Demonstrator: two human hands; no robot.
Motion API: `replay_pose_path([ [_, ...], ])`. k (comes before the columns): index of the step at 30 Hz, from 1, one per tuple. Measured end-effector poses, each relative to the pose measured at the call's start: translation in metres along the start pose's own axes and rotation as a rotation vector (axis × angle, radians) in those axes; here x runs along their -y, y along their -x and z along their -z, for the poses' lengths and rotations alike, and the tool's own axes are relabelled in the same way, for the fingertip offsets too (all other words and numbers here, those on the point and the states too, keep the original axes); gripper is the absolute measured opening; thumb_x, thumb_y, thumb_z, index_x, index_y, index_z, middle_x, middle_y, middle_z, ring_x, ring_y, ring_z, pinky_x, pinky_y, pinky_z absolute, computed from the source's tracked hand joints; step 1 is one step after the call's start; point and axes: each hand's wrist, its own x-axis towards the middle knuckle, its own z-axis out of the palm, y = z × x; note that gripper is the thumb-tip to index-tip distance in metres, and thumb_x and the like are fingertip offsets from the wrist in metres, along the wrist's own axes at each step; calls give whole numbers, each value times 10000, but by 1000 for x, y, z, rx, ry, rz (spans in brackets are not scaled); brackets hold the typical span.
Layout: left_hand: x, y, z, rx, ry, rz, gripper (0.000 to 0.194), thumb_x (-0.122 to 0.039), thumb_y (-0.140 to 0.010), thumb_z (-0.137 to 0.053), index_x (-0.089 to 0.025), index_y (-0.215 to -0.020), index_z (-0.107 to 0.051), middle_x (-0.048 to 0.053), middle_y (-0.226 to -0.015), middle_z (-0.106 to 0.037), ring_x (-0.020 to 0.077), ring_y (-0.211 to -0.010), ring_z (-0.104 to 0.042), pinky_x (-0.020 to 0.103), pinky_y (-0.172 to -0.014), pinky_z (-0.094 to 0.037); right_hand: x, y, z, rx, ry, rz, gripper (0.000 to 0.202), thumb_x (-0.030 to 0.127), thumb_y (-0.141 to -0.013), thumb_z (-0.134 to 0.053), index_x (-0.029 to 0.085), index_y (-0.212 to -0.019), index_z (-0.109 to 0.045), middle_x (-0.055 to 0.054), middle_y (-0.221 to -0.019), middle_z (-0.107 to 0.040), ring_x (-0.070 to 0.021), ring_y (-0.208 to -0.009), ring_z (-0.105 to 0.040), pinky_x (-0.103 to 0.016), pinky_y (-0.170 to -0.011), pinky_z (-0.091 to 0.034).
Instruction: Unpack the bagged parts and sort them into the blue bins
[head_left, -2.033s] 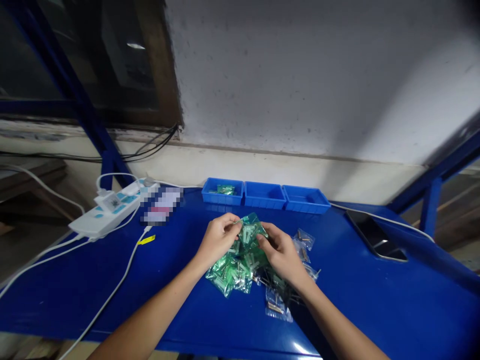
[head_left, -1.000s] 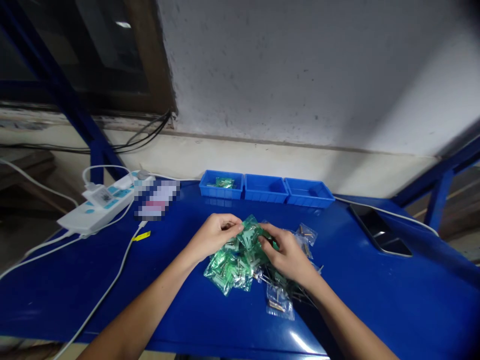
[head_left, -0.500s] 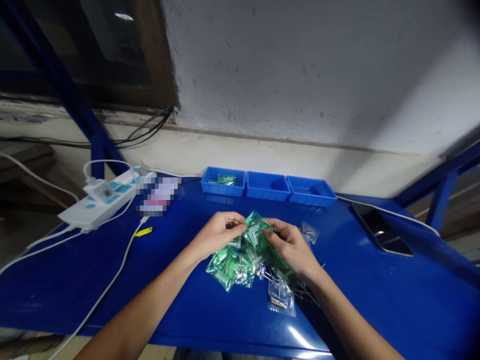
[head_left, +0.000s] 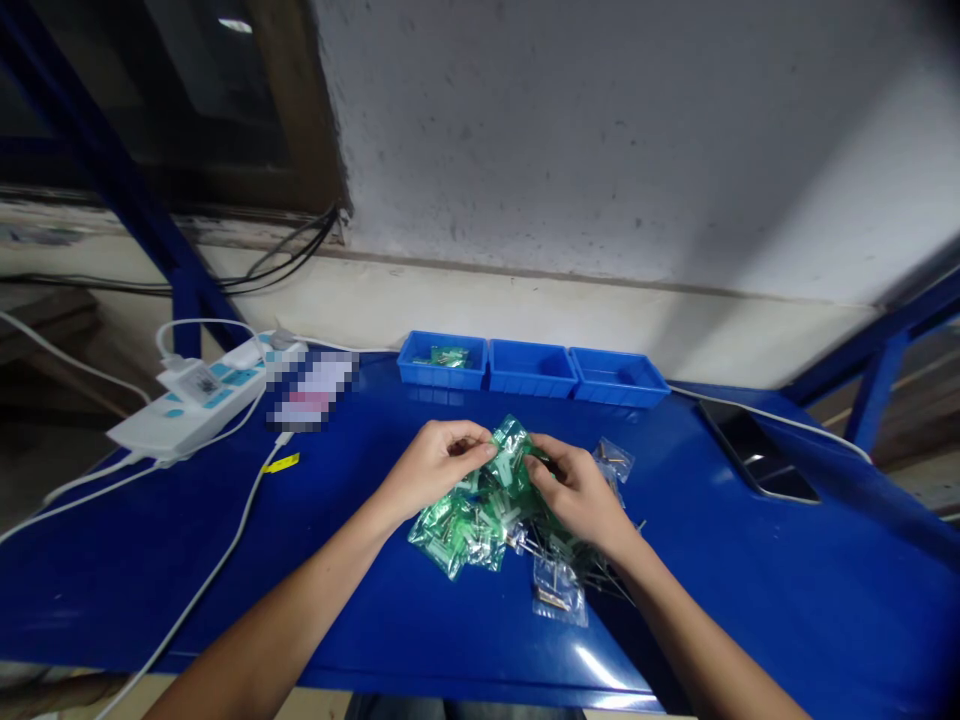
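Observation:
My left hand [head_left: 448, 460] pinches the left edge of a small green plastic packet [head_left: 510, 450] with pale parts inside. The thumb and fingers of my right hand [head_left: 574, 490] are closed on the packet's right side. Just beneath and in front of both hands lies a pile of similar green packets [head_left: 457, 535]. Thin metal rods poke out of the pile under my right wrist. A clear packet with a brownish piece in it [head_left: 559, 595] rests at the pile's front. Another clear packet [head_left: 613, 458] lies beyond my right hand.
Three blue bins stand in a row at the back: the left bin [head_left: 409, 375] holds green packets, beside the middle bin [head_left: 532, 385] and right bin [head_left: 622, 393]. A dark phone [head_left: 757, 450] lies right. On the left are a white power strip [head_left: 165, 420] and cables.
The view has shifted slightly. Both hands still hold the green packet, which is now tilted a little differently between my fingers.

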Motion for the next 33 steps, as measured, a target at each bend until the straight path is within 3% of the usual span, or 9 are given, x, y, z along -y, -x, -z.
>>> replay_pose_path([
  [6, 3, 0, 1, -38, 3, -6, 205, -335, -804, -587, -143, -760, -642, 5, -670, -568, 104, -604, -466, 234, -568, -353, 5, 3, 2, -44, 168, 121, 343, 168, -841, -422, 187, -1110, -633, -26, -827, -663, -159, -688, -564, -260, -636, -417],
  [13, 3, -2, 4, -5, 10, 53, 192, -314, -778, -599, -151, -862, -657, 33, -769, -634, 125, -661, -528, 245, -607, -397, 3, 3, -1, -47, 124, 45, 338, 175, -838, -411, 177, -1098, -627, -30, -847, -674, -161, -687, -580, -257, -624, -427],
  [22, 0, -1, 2, -25, -97, -9, 208, -337, -814, -559, -143, -782, -627, 6, -680, -580, 106, -594, -479, 236, -562, -367, 5, 3, -3, -29, 227, 130, 210, 115, -816, -420, 175, -845, -619, 2, -702, -595, -135, -614, -507, -241, -586, -364],
  [29, -2, -1, 5, -28, -129, -29, 198, -325, -826, -540, -155, -839, -639, 25, -755, -619, 131, -672, -526, 252, -620, -394, 1, 3, -2, -32, 160, 60, 292, 152, -835, -411, 183, -1044, -613, -10, -765, -633, -143, -618, -525, -242, -574, -380],
  [33, 0, -2, 3, -59, -224, -64, 192, -325, -828, -529, -162, -792, -623, 16, -732, -621, 140, -694, -543, 266, -663, -400, 4, 3, -2, -28, 254, 129, 211, 130, -823, -409, 178, -864, -611, -4, -696, -594, -137, -599, -501, -241, -573, -362],
])
